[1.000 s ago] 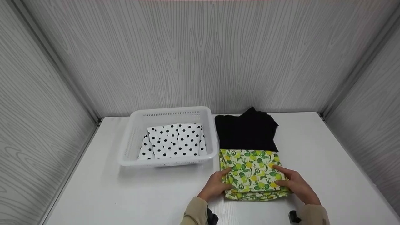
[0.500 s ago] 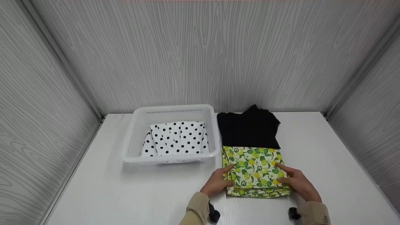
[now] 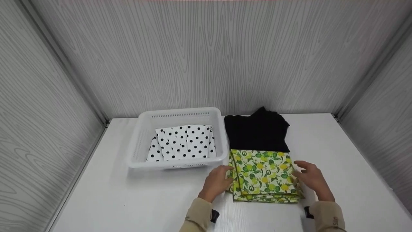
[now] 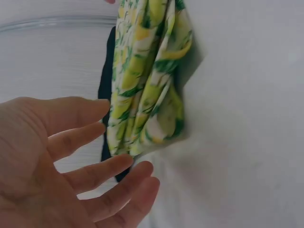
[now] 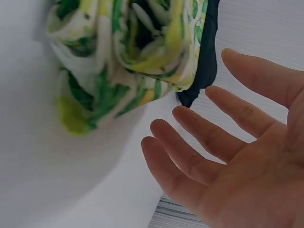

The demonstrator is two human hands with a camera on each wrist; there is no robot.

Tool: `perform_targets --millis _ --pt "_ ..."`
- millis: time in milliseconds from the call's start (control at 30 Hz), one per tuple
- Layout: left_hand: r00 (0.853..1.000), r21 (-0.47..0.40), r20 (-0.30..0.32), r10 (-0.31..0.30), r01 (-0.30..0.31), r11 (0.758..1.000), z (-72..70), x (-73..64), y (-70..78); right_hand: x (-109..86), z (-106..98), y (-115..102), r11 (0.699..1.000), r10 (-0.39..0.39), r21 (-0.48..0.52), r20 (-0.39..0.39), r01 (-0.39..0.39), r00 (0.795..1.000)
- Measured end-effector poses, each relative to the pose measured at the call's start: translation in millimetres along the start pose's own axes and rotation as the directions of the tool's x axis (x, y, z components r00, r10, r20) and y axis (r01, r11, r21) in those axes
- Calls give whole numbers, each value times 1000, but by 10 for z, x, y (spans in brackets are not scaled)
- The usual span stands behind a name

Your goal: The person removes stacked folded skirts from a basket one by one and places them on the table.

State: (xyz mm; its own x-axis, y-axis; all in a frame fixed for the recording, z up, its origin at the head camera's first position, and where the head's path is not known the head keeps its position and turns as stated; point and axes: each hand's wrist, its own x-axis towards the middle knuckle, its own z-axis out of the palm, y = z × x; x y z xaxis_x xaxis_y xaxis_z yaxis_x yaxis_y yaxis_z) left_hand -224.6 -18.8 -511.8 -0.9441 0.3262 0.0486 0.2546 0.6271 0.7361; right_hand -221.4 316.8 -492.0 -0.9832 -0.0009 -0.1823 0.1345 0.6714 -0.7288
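A folded cloth with a lemon-and-leaf print (image 3: 267,174) lies in layers on the white table, its stacked folds (image 4: 142,80) showing in the left wrist view. At its left edge is my left hand (image 3: 216,183), fingers spread and gripping nothing; whether a fingertip still touches the cloth I cannot tell. My right hand (image 3: 313,178) is just off the right edge, its fingers (image 5: 204,130) loose and apart from the fabric. Behind the lemon cloth, and meeting its far edge, is a folded black cloth (image 3: 257,133).
Left of the cloths stands a white plastic basket (image 3: 133,151) with a white cloth with black dots (image 3: 183,143) folded inside. Grey wood-grain panels (image 3: 206,58) close off the back and both sides. White tabletop (image 3: 145,199) extends in front of the basket.
Both hands have let go of the lemon-print cloth's sides and drawn slightly outward. The cloth stays on the table, its left layers a little spread. The head view has shifted slightly.
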Motion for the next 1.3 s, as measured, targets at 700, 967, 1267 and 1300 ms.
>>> perform_targets --millis 700,967,1267,1300 --pt "898 245 -330 290 -215 946 -1071 -136 -241 218 186 -778 952 -294 84 -33 296 955" --pt "914 247 -381 143 -48 968 -1260 -206 -444 294 247 -948 932 -340 120 -40 342 940" --pt "909 232 -410 67 33 972 -1411 -221 -622 435 353 -1147 901 -410 145 -23 408 912" --pt "910 230 -411 59 40 972 -1426 -218 -639 448 366 -1172 898 -416 149 -22 415 909"
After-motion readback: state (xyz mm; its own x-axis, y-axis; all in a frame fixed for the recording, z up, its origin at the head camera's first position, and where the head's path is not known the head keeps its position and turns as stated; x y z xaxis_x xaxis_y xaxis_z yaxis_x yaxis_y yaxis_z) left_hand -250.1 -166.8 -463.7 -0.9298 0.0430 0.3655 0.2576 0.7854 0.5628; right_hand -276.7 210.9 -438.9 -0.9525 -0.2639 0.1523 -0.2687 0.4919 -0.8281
